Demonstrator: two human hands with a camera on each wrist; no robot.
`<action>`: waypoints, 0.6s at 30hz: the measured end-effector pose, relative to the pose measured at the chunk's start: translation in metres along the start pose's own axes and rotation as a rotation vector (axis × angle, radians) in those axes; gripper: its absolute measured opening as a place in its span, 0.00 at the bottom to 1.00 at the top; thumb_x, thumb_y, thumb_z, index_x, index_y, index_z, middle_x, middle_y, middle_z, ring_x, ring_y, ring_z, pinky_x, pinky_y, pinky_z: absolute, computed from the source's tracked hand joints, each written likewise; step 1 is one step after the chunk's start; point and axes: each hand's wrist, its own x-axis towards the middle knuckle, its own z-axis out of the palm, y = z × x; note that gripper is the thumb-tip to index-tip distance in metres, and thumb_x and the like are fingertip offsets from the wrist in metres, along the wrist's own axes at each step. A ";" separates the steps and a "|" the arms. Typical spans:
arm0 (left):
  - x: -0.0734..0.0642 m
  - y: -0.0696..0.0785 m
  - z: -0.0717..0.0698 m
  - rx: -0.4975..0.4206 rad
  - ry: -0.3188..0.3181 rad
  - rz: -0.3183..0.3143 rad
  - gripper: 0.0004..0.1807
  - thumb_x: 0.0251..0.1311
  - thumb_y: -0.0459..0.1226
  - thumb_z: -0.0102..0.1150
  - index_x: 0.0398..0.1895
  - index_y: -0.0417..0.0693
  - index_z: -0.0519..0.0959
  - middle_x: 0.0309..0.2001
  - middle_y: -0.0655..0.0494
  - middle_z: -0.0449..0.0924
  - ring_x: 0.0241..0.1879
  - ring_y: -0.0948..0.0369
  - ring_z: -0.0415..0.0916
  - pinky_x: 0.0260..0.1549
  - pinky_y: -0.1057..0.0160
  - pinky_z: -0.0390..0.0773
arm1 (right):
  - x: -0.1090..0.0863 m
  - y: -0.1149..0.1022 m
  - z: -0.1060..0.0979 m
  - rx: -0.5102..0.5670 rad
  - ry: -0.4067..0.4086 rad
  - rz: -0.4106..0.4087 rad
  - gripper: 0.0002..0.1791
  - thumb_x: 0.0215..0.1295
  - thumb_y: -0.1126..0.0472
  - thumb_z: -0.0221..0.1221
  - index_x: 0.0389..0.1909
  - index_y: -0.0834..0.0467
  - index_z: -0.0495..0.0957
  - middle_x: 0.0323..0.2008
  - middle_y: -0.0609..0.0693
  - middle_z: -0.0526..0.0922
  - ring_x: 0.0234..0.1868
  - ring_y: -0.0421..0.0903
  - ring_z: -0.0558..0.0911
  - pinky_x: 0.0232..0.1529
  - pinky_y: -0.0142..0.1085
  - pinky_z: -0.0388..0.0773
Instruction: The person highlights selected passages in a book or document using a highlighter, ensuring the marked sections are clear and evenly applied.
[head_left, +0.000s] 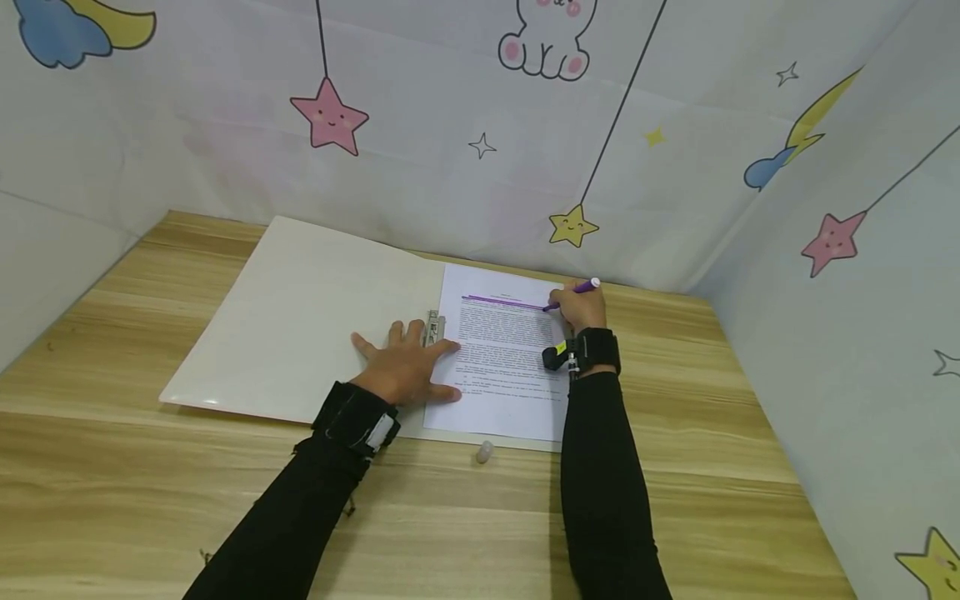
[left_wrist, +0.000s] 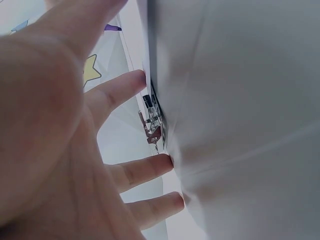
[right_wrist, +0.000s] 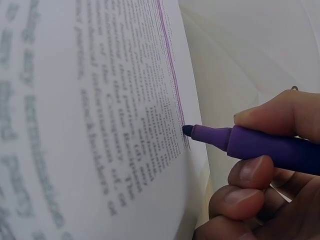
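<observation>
A printed sheet [head_left: 510, 417] lies on the right side of an open white folder [head_left: 300, 292]. Purple lines run across its top rows of text. My right hand [head_left: 583, 310] pinches a purple marker [right_wrist: 270, 147], its dark tip right at the end of a purple line in the right wrist view. Spread over the folder's middle, my left hand [head_left: 405, 371] has straight fingers, with thumb and index finger on the sheet's left edge. A metal clip [left_wrist: 152, 120] shows between its fingers in the left wrist view.
A small translucent cap [head_left: 484, 452] lies on the wooden table [head_left: 465, 533] just in front of the folder. Behind and at the sides hang pale walls [head_left: 420, 183] printed with stars and clouds. Black bands with cameras wrap both wrists.
</observation>
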 end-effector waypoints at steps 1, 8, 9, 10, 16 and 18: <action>0.000 0.000 0.000 -0.002 0.001 0.000 0.44 0.51 0.64 0.69 0.73 0.70 0.68 0.72 0.38 0.56 0.70 0.37 0.50 0.52 0.14 0.38 | 0.000 0.000 -0.001 0.007 -0.002 0.001 0.15 0.56 0.66 0.65 0.21 0.60 0.66 0.18 0.47 0.63 0.18 0.44 0.61 0.16 0.35 0.54; -0.001 0.000 0.000 -0.008 0.004 0.004 0.44 0.52 0.64 0.69 0.73 0.69 0.68 0.72 0.38 0.56 0.70 0.37 0.50 0.52 0.14 0.38 | -0.001 0.001 -0.003 0.018 -0.011 0.018 0.15 0.58 0.65 0.64 0.22 0.60 0.66 0.19 0.48 0.63 0.18 0.45 0.61 0.17 0.35 0.54; -0.001 0.000 0.000 -0.007 0.004 0.004 0.44 0.52 0.64 0.69 0.73 0.69 0.68 0.72 0.38 0.56 0.70 0.37 0.49 0.52 0.14 0.38 | -0.001 0.000 -0.003 0.017 -0.009 0.023 0.15 0.58 0.65 0.64 0.22 0.59 0.66 0.20 0.48 0.63 0.19 0.45 0.62 0.18 0.36 0.55; 0.000 0.000 0.000 -0.006 0.003 0.004 0.44 0.52 0.64 0.68 0.73 0.69 0.68 0.72 0.38 0.56 0.70 0.37 0.49 0.52 0.14 0.38 | -0.001 0.000 -0.003 0.017 -0.003 0.028 0.15 0.58 0.65 0.65 0.22 0.59 0.67 0.20 0.48 0.64 0.20 0.45 0.62 0.19 0.36 0.55; 0.000 0.000 0.000 -0.002 0.001 0.002 0.44 0.52 0.64 0.68 0.74 0.70 0.67 0.72 0.38 0.56 0.70 0.37 0.49 0.52 0.14 0.38 | -0.001 0.000 -0.003 0.045 0.025 0.048 0.15 0.57 0.65 0.65 0.22 0.59 0.67 0.24 0.50 0.65 0.24 0.47 0.63 0.23 0.38 0.56; 0.000 0.000 0.000 -0.002 -0.001 0.001 0.44 0.52 0.64 0.68 0.74 0.70 0.67 0.72 0.38 0.56 0.70 0.36 0.49 0.52 0.14 0.38 | -0.003 0.001 -0.004 0.062 0.021 0.059 0.14 0.56 0.64 0.65 0.23 0.59 0.67 0.24 0.49 0.67 0.24 0.46 0.64 0.23 0.37 0.58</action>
